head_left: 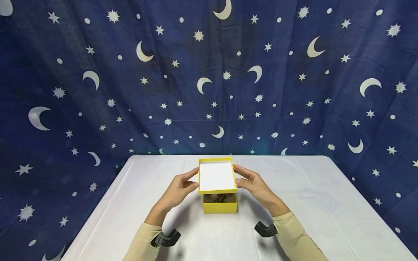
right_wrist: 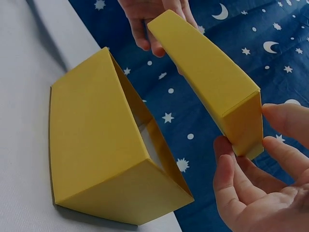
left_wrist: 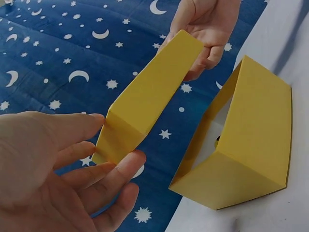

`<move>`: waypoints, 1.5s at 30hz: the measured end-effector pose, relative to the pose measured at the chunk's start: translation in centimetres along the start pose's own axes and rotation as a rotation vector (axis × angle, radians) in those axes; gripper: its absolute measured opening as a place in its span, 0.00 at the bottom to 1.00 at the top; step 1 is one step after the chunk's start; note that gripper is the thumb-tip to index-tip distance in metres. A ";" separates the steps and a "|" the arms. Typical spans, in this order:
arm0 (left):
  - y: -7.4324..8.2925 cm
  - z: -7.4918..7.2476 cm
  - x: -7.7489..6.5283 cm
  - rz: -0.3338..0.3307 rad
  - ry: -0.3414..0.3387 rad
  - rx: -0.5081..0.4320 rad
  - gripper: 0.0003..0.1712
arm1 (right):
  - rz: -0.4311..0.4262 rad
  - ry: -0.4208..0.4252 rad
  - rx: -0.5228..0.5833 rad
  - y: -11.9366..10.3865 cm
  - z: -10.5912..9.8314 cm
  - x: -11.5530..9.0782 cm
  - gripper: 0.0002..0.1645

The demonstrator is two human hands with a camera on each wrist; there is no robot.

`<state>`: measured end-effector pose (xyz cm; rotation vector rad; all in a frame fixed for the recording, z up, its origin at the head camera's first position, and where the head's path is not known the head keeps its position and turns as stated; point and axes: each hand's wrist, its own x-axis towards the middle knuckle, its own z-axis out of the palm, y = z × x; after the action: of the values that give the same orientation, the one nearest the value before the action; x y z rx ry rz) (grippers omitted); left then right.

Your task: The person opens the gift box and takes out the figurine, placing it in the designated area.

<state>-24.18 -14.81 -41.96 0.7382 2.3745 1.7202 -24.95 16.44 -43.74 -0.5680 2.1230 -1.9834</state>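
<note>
A shallow yellow box lid (head_left: 217, 175) is held level between both hands, its white face framed by a yellow rim in the head view. My left hand (head_left: 176, 190) grips its left side between thumb and fingers. On the opposite side my right hand (head_left: 256, 185) pinches the lid in the same way. Below it stands the deeper yellow box (head_left: 220, 208), open at the top and partly covered by the lid in this view. Small dark and reddish contents (head_left: 219, 197) show inside the box, mostly hidden. Both wrist views show a gap between lid and box.
The box stands on a table with a white cloth (head_left: 130, 203). A dark blue curtain (head_left: 183, 90) with moons and stars hangs behind the table and along its sides. Each wrist carries a black camera mount (head_left: 166, 238).
</note>
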 end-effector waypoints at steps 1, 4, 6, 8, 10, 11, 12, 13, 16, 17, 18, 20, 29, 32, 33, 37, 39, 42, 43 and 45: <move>0.0 -0.1 0.0 0.002 -0.003 -0.002 0.36 | -0.001 -0.004 0.001 0.0 0.1 0.0 0.38; 0.0 -0.2 -0.1 0.008 -0.007 -0.003 0.36 | -0.016 -0.023 0.008 0.1 0.1 0.1 0.38; 0.1 -0.3 -0.1 0.013 -0.010 0.000 0.36 | -0.030 -0.036 0.014 0.2 0.2 0.1 0.38; 0.1 -0.4 -0.1 0.014 -0.010 0.008 0.36 | -0.037 -0.040 0.018 0.2 0.2 0.1 0.39; 0.2 -0.6 -0.2 0.011 -0.008 0.018 0.36 | -0.038 -0.042 0.016 0.2 0.3 0.1 0.39; 0.2 -0.6 -0.2 0.006 -0.007 0.021 0.36 | -0.035 -0.042 0.013 0.2 0.4 0.1 0.39; 0.2 -0.7 -0.2 0.006 -0.007 0.028 0.36 | -0.033 -0.040 0.007 0.2 0.5 0.1 0.39; 0.2 -0.8 -0.2 0.002 -0.006 0.030 0.36 | -0.029 -0.037 0.002 0.1 0.5 0.1 0.39; 0.3 -1.1 -0.3 0.004 -0.013 0.030 0.36 | -0.022 -0.033 -0.014 0.1 0.8 0.1 0.39; 0.4 -1.2 -0.3 0.004 -0.016 0.024 0.36 | -0.019 -0.030 -0.016 0.1 0.8 0.1 0.39; 0.4 -1.2 -0.3 0.008 -0.020 0.020 0.36 | -0.021 -0.031 -0.019 0.0 0.9 0.1 0.39; 0.4 -1.4 -0.3 0.013 -0.025 0.010 0.35 | -0.020 -0.032 -0.019 0.0 0.9 0.0 0.39; 0.6 -1.6 -0.2 0.019 -0.025 -0.001 0.35 | -0.005 -0.015 -0.015 -0.4 1.3 0.1 0.41; 0.6 -1.8 -0.3 0.013 -0.016 0.004 0.35 | -0.003 -0.002 -0.013 -0.6 1.6 0.1 0.41; 0.6 -1.8 -0.3 0.011 -0.012 0.006 0.35 | -0.001 0.001 -0.016 -0.6 1.7 0.1 0.41; 0.6 -2.1 -0.5 -0.001 -0.010 0.018 0.34 | 0.008 0.010 -0.021 -0.7 2.2 0.1 0.42; 0.6 -2.2 -0.6 -0.008 -0.015 0.023 0.34 | 0.013 0.013 -0.028 -0.7 2.4 0.1 0.42; 0.6 -2.6 -0.8 -0.017 -0.018 0.032 0.35 | 0.011 0.005 -0.040 -0.7 2.7 0.1 0.42; 0.6 -2.7 -0.9 -0.019 -0.017 0.035 0.35 | 0.014 0.001 -0.044 -0.7 2.8 0.2 0.42; 0.6 -3.0 -1.1 -0.023 -0.014 0.040 0.35 | 0.013 -0.013 -0.049 -0.9 3.1 0.3 0.42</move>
<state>-24.13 -17.77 -40.59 0.7228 2.4048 1.6581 -23.86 13.44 -43.14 -0.5720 2.1668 -1.9207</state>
